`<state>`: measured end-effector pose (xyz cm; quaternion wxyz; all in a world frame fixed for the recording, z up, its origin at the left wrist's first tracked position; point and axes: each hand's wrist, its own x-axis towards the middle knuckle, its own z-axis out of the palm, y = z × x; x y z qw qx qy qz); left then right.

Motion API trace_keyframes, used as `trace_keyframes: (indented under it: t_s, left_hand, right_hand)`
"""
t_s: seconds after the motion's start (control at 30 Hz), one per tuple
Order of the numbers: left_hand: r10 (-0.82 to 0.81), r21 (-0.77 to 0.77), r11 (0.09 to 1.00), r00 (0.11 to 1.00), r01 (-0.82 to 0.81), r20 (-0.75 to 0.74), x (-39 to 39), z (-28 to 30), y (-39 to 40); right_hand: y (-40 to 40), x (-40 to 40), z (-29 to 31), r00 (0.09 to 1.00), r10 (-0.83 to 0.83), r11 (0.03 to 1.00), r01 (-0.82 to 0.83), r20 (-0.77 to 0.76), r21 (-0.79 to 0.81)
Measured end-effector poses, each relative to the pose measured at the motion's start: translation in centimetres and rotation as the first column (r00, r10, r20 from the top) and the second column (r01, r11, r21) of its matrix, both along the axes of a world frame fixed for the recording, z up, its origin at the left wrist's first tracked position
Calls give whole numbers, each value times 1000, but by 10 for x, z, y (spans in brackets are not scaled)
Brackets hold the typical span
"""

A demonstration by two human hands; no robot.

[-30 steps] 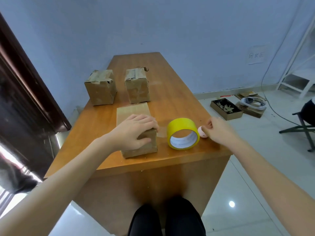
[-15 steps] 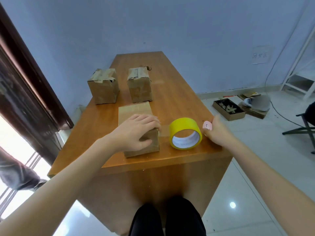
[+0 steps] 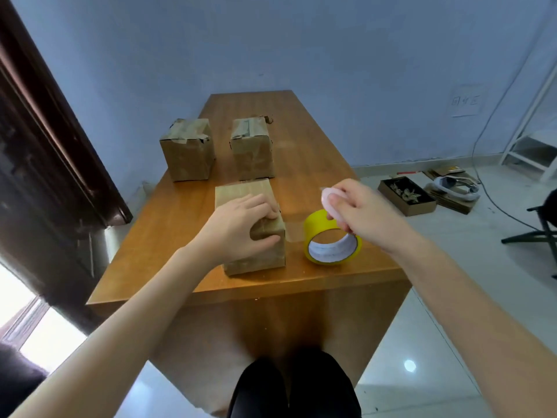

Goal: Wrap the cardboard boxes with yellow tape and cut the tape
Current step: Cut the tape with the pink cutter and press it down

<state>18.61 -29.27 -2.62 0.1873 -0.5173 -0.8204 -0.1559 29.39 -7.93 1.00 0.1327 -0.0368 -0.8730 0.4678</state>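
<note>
Box [image 3: 253, 224] under left hand [image 3: 238, 227]; cutter [image 3: 333, 203] in right hand [image 3: 361, 209]

Bare forearms [image 3: 126, 333], black trousers [image 3: 294, 387]
</note>
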Motion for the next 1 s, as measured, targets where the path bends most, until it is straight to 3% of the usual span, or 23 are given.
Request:
trace_keyframes:
  t_s: [0.17, 0.37, 0.5, 0.57, 0.73, 0.87, 1.0]
  left_hand:
    - [31, -52, 998, 998, -34, -47, 4, 0, -4]
    - [83, -22, 996, 996, -83, -14, 10, -7, -7]
    - [81, -15, 997, 997, -81, 10, 8, -7, -8]
    - [87, -12, 996, 996, -87, 32, 7, -7, -9]
    - [100, -22, 995, 992, -98, 78, 2, -7, -17]
    - [131, -56, 990, 990, -128, 59, -1, -11, -21]
    - [147, 3, 989, 988, -147, 43, 7, -15, -20]
  right_hand:
    - [-17, -3, -4, 1000, 13, 979, -12, -4, 204]
    - [-31, -9, 0, 999, 26, 983, -19, -38, 185]
    - [-44, -14, -3, 999, 1, 949, -13, 39, 315]
    - [-49, -19, -3, 997, -23, 959, 0, 80, 285]
    - [-53, -26, 6, 981, -58, 998, 54, 184, 26]
    - [-56, -18, -1, 968, -4, 994, -24, 251, 108]
    - [-60, -19, -6, 969, -40, 969, -21, 243, 244]
